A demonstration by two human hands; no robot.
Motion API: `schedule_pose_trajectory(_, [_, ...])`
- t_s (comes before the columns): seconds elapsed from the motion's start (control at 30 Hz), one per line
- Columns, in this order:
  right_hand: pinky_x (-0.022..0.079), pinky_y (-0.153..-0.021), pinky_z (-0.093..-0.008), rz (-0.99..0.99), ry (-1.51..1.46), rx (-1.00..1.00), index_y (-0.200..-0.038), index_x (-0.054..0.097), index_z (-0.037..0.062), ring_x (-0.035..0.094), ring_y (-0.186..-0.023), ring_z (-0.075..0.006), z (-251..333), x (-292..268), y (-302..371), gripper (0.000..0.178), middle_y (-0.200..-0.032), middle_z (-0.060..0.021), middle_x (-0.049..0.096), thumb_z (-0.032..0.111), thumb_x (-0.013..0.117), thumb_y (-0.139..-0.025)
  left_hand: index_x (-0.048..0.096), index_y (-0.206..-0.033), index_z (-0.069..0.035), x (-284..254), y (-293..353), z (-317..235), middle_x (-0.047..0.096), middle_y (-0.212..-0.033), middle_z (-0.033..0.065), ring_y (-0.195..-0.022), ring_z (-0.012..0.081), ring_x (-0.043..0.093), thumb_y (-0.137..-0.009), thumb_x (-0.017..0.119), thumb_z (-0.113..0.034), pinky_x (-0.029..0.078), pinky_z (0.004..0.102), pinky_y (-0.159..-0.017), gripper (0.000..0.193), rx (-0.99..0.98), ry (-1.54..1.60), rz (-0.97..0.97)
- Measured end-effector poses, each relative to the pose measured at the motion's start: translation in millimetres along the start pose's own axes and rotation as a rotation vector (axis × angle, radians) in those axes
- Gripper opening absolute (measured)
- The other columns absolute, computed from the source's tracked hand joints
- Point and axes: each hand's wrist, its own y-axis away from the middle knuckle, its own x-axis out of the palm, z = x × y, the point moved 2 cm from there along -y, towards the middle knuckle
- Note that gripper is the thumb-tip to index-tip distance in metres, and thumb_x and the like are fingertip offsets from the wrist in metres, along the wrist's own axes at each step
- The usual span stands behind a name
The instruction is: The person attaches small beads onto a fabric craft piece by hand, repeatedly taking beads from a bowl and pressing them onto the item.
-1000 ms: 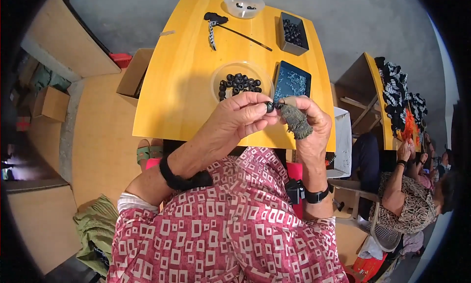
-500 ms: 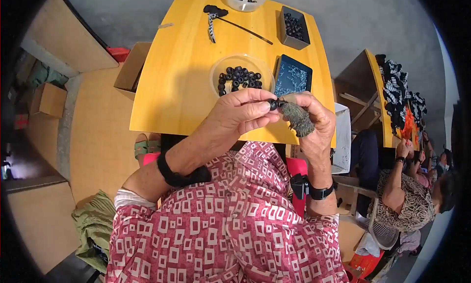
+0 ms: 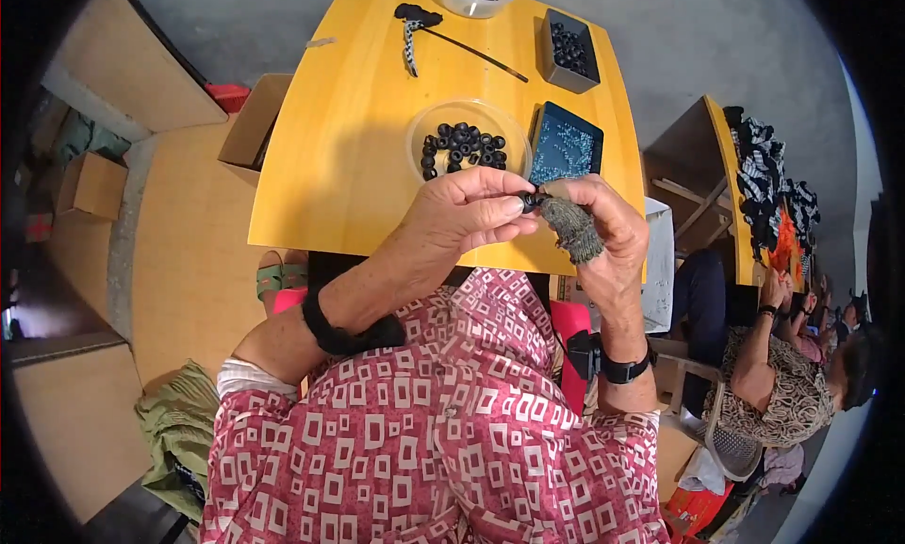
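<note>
My left hand (image 3: 469, 210) pinches a small round black bead (image 3: 530, 202) between thumb and fingers, over the table's near edge. Right against it, my right hand (image 3: 615, 225) is closed at the bead's other side; what its fingertips hold is hidden. A grey-green knitted cover (image 3: 572, 231) wraps a finger of my right hand. Just beyond my hands stands a clear round bowl (image 3: 411, 146) with many black beads (image 3: 462, 140) in it. Beside the bowl lies a dark tray (image 3: 593, 129) strewn with tiny pale bits.
On the yellow table (image 3: 330, 120) lie a thin dark rod (image 3: 476, 55) and a black-and-white strip (image 3: 410, 50). Farther back are a grey box of black beads (image 3: 571, 82) and another clear bowl (image 3: 476, 7). A co-worker (image 3: 773, 384) sits at the right by a second table.
Both hands stay together at nearly the same place. The bead has turned slightly between the fingertips, and less of it shows now. The whole view has shifted a little.
</note>
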Motion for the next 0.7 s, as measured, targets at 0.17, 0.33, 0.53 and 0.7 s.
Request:
schedule_pose_trajectory(0.17, [0.049,-0.067,-0.0308,0.027,0.326,-0.203,-0.095,0.063,-0.0001,0.063,-0.076,-0.0261,14,2,-3,0.022,-0.082,-0.0120,0.062,-0.003,0.069,-0.074,0.059,-0.112,-0.001,-2,0,0,0.063,-0.105,0.0069,-0.095,0.0156,0.064,-0.091,0.061,-0.009,0.052,0.0251,-0.086,0.023,0.079,-0.101,-0.036])
schedule_pose_trajectory(0.33, [0.049,-0.066,-0.0314,0.008,0.351,-0.272,-0.096,0.063,-0.0001,0.062,-0.075,-0.0284,17,7,-3,0.024,-0.082,-0.0130,0.061,-0.004,0.068,-0.073,0.059,-0.111,0.000,-1,0,0,0.063,-0.104,0.0070,-0.094,0.0152,0.064,-0.091,0.062,-0.010,0.052,0.0248,-0.085,0.022,0.098,-0.098,-0.022])
schedule_pose_trajectory(0.53, [0.048,-0.067,-0.0279,0.018,0.079,-0.060,-0.098,0.063,-0.0019,0.062,-0.077,-0.0184,-1,4,2,0.021,-0.084,-0.0089,0.062,-0.005,0.066,-0.077,0.059,-0.110,0.000,-2,1,-1,0.063,-0.104,0.0064,-0.095,0.0150,0.065,-0.091,0.062,-0.010,0.052,0.0231,-0.086,0.022,0.050,-0.079,-0.013])
schedule_pose_trajectory(0.7, [0.047,-0.069,-0.0241,-0.028,-0.151,0.080,-0.100,0.064,-0.0022,0.058,-0.079,-0.0113,-5,7,7,0.017,-0.088,-0.0045,0.061,-0.003,0.064,-0.083,0.059,-0.110,-0.001,-2,0,0,0.063,-0.104,0.0064,-0.095,0.0158,0.065,-0.091,0.061,-0.010,0.052,0.0232,-0.087,0.021,-0.004,-0.025,-0.018])
